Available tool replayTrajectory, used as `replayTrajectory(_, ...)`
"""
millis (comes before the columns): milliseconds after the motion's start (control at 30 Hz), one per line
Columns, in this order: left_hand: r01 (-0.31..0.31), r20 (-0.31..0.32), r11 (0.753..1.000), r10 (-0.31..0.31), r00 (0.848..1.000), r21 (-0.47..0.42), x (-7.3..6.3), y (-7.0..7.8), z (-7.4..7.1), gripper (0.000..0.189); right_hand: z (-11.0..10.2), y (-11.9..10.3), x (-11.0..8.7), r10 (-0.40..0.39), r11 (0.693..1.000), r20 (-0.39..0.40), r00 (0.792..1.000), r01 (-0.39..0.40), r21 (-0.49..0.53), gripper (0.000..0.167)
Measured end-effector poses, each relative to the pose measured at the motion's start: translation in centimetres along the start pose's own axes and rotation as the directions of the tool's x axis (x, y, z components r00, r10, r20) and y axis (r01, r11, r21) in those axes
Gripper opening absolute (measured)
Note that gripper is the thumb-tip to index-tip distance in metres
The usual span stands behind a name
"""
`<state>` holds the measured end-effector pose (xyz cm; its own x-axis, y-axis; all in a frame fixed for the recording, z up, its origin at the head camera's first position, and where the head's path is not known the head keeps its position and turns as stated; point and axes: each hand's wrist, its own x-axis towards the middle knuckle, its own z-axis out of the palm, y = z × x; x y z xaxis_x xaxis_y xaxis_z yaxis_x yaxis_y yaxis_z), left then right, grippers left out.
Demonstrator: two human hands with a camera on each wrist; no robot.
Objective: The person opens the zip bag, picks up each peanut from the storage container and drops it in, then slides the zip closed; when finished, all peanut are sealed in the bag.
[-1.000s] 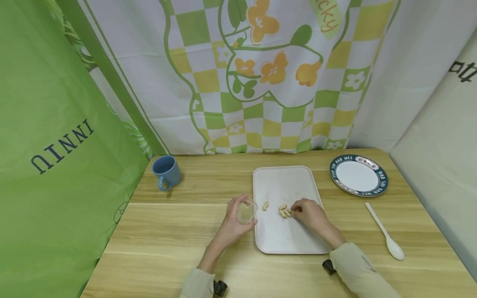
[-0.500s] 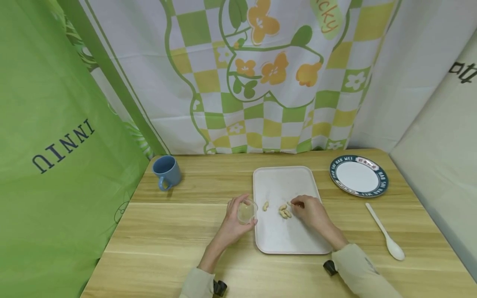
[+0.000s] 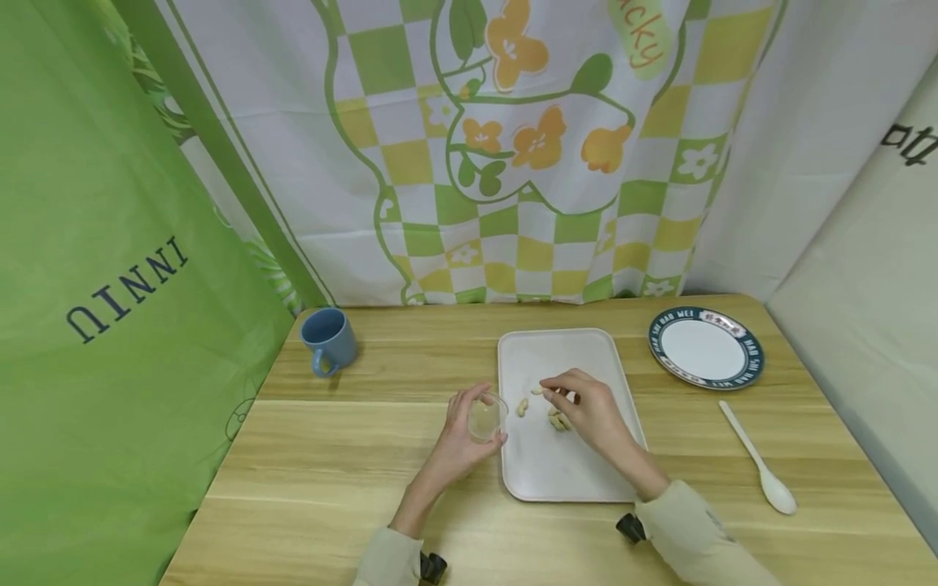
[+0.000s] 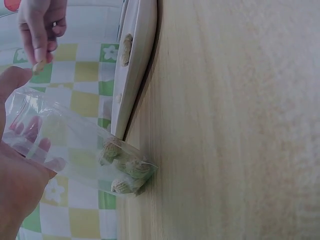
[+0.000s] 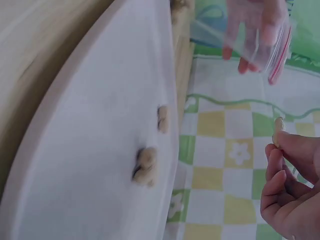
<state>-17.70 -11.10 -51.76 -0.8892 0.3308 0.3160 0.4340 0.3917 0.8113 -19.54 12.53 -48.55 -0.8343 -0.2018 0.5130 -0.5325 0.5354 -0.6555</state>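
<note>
My left hand [image 3: 456,439] holds a clear zip bag [image 4: 82,142] by its spread mouth, just off the tray's left edge. Several peanuts [image 4: 131,170] lie in the bottom of the bag, low over the wooden table. With thumb and fingertips, my right hand [image 3: 592,413] pinches one peanut [image 5: 279,131] above the white tray [image 3: 564,472]. In the left wrist view this peanut is close to the bag's opening. A single peanut [image 3: 523,407] lies near the tray's left side, and a small cluster of peanuts [image 3: 558,420] is partly hidden beneath my right hand.
A blue mug [image 3: 328,340] stands at the table's back left corner. To the right of the tray are a plate [image 3: 703,350] with a dark patterned rim and a white spoon [image 3: 762,468]. Curtains [image 3: 513,244] hang behind the table [image 3: 308,488].
My right hand has lifted a peanut from the cluster and carried it left toward the bag. The left hand and bag have stayed in place.
</note>
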Motion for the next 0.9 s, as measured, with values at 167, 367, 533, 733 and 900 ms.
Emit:
replayTrajectory(167,-0.007,-0.004,1.000,0.008,1.000,0.012,0.0,0.0,0.0,0.077,0.8,-2.0,0.4,-0.041,0.998,0.016,0.999,0.040,0.052,0.015)
replayTrajectory(367,-0.017,0.006,1.000,0.017,1.000,0.010,0.1,0.1,0.0,0.076,1.7,-3.4,0.6,-0.084,0.991,0.029,0.996,0.081,0.104,0.014)
replayTrajectory(533,-0.001,0.012,1.000,0.001,1.000,0.001,0.0,0.1,0.0,0.076,2.5,-3.7,0.7,-0.114,0.985,0.045,0.992,0.107,0.137,0.014)
replayTrajectory(733,0.009,0.026,1.000,-0.009,1.000,-0.020,-0.1,0.1,0.1,0.076,3.3,-3.3,0.4,-0.127,0.983,0.052,0.990,0.119,0.137,0.016)
replayTrajectory(900,-0.002,0.032,1.000,0.002,0.999,-0.024,-0.1,0.0,0.0,0.076,3.5,-3.4,0.3,-0.159,0.983,0.064,0.985,0.151,0.105,0.018)
